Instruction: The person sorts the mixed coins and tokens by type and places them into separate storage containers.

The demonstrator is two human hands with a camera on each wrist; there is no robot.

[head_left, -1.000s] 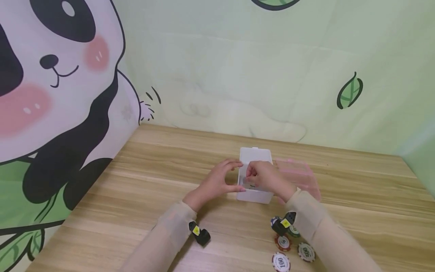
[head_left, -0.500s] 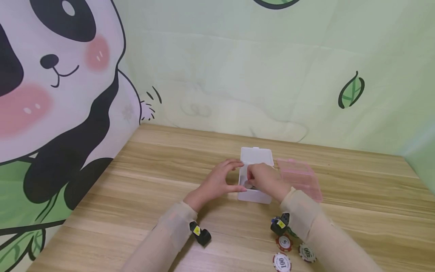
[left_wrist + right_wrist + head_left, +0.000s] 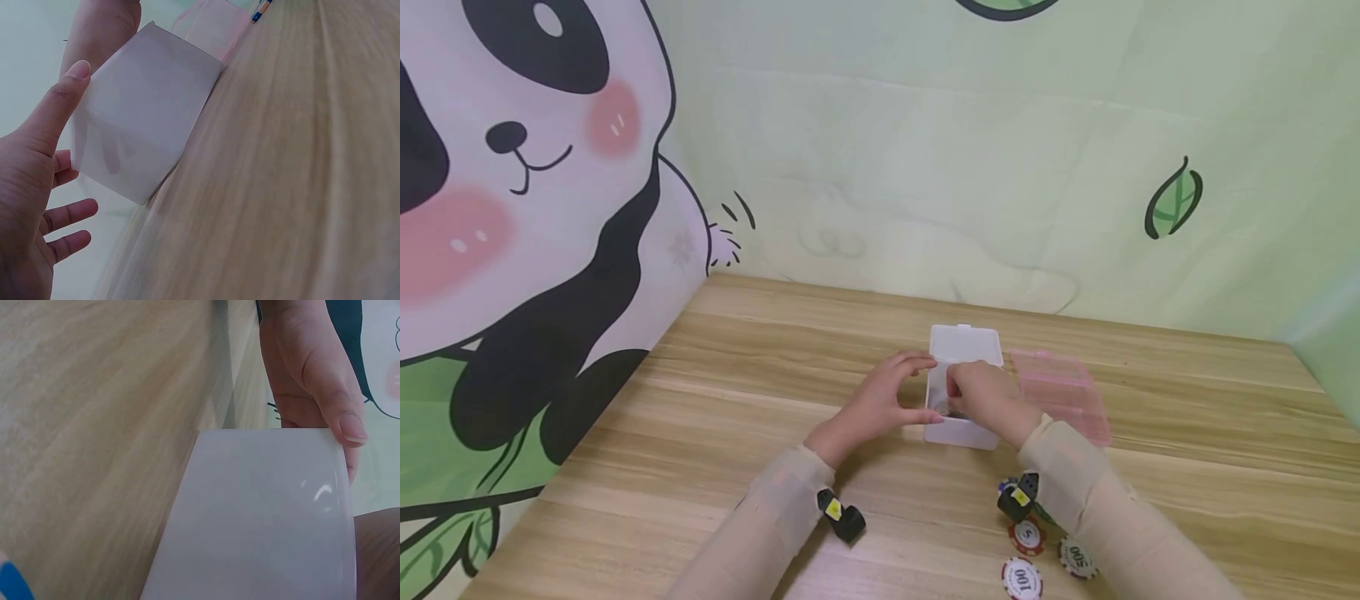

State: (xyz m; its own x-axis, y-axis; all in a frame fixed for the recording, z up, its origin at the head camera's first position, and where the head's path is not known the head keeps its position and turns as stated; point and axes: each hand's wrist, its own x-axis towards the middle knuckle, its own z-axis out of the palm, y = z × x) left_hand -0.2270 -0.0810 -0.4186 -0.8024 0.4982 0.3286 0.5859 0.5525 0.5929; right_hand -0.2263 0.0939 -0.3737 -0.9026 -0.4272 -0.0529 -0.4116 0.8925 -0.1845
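A "5" chip (image 3: 1027, 536), "500" chip (image 3: 1077, 557) and "100" chip (image 3: 1022, 578) lie at 5 o'clock from the white box (image 3: 961, 432), on the wood-grain worktop (image 3: 737, 367). Left hand (image 3: 878, 402) unclenched, thumb on the box rim; right hand (image 3: 987, 396) inside the box, its grasp indeterminable. Panda wall print (image 3: 542, 183) at 10 o'clock.

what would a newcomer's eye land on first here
Probably the huge cartoon panda filling the head view's left side. Next, the open white box right of centre on the table, with the left hand at its left side and the right hand reaching in. Then the chips below.
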